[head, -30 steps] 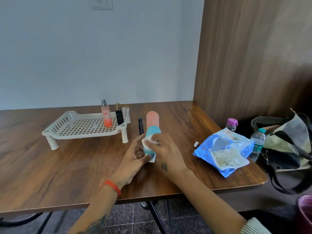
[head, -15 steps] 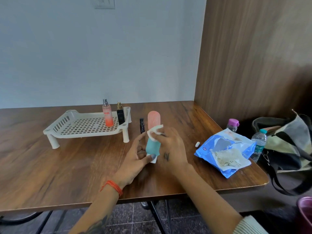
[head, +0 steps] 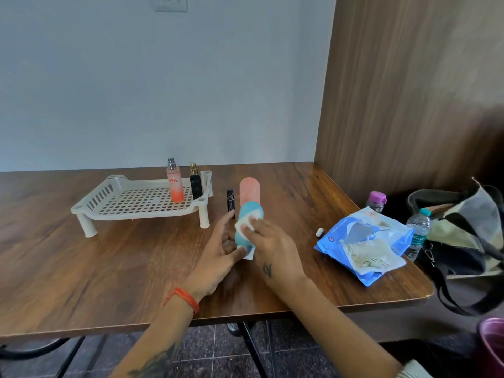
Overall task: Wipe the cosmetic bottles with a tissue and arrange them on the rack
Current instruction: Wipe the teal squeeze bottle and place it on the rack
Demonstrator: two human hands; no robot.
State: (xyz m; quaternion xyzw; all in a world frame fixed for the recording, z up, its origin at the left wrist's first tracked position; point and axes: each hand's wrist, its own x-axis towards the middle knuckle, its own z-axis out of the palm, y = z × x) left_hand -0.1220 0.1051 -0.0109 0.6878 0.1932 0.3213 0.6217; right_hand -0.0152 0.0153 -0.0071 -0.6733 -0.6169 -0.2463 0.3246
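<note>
A teal bottle (head: 246, 214) stands upright on the wooden table (head: 109, 268). My left hand (head: 218, 257) holds its lower part between thumb and fingers. My right hand (head: 268, 246) pinches a white tissue (head: 246, 224) and presses it against the bottle's upper front. Right behind stands a taller pink bottle (head: 249, 190), with a slim black tube (head: 230, 199) to its left. The cream slotted rack (head: 109, 203) sits at the left back, carrying an orange-pink spray bottle (head: 174, 184) and a small black bottle (head: 195, 182) at its right end.
A blue tissue pack (head: 362, 241) with loose tissues lies at the right, a small white cap (head: 319, 231) beside it. A purple-capped bottle (head: 377, 200), a water bottle (head: 417, 233) and a bag (head: 469, 236) sit past the table's right edge, by a wooden panel wall.
My right hand slid the tissue up and down the teal bottle, from mid-body to the top and slightly back. The left hand kept its hold on the base.
</note>
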